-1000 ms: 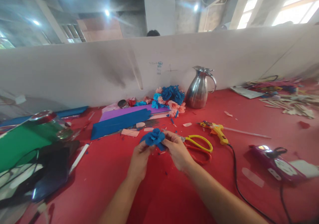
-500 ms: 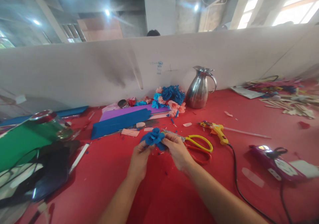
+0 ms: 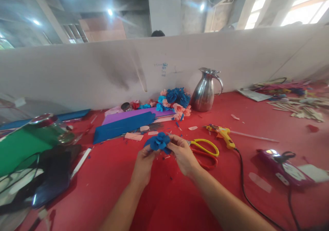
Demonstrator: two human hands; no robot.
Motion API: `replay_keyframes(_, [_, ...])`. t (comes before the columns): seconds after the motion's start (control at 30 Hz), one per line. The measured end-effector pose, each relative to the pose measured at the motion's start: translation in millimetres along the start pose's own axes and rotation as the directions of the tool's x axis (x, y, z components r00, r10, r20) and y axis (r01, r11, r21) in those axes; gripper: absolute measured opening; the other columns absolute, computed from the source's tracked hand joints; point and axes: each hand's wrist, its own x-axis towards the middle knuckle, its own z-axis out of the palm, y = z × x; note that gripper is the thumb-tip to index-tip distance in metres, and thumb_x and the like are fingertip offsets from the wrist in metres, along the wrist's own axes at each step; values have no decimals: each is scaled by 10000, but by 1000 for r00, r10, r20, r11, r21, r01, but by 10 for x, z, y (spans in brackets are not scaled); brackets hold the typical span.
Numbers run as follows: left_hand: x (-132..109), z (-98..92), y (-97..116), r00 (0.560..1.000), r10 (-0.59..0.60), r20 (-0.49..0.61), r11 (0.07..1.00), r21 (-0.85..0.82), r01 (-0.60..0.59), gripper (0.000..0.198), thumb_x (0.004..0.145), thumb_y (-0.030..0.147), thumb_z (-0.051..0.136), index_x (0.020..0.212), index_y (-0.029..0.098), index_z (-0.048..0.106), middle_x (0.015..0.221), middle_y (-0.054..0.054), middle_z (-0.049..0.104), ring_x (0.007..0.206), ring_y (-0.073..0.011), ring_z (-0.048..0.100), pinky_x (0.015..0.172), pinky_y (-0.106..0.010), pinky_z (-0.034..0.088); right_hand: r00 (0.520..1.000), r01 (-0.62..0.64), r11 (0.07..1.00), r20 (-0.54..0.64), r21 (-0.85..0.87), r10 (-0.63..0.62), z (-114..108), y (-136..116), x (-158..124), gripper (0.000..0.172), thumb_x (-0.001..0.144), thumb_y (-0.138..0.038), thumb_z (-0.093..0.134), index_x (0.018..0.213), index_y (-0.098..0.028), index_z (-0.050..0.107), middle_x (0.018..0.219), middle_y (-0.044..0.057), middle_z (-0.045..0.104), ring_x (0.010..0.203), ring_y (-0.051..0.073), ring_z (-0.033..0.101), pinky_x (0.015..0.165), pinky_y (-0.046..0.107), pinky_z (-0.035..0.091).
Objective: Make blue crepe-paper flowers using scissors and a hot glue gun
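Both hands meet at one blue paper flower (image 3: 159,142), held just above the red bench (image 3: 164,196). The left hand (image 3: 142,164) and right hand (image 3: 183,155) pinch it from either side, fingers pressed on its petals. It looks like shaping, and the soft petals call for a light touch.

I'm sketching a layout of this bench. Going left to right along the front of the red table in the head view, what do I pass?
green sheet → blue paper flower, pinched between the left hand and the right hand → yellow glue gun → purple device
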Motion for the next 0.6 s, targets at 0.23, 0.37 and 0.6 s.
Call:
replay_keyframes(0.23, [-11,-13,-9,999,-7,-46,999,36,9,217,632,311,769,813,192,764,807,-35,739,854,-218,607,900,-359,415,1000,-8,999,-6,44,8,9,-12,4,174,606,-292,740,684,-180,631,641,-25,595,556,89,480,566,232,372])
replay_keyframes(0.37, [-17,1,12,999,-7,-41,999,31,9,221,615,308,775,806,197,766,789,-30,736,855,-216,601,893,-344,408,1000,-6,999,-5,52,6,6,-9,9,176,593,-279,746,681,-179,630,634,-26,590,556,89,478,558,227,372])
replay_keyframes(0.6, [-10,-3,-3,999,-29,-31,999,-16,28,243,615,293,792,837,196,769,805,-31,744,870,-209,607,901,-328,393,1000,-26,999,-14,25,26,3,-16,5,195,594,-309,742,683,-186,618,631,-24,574,569,99,470,569,239,371])
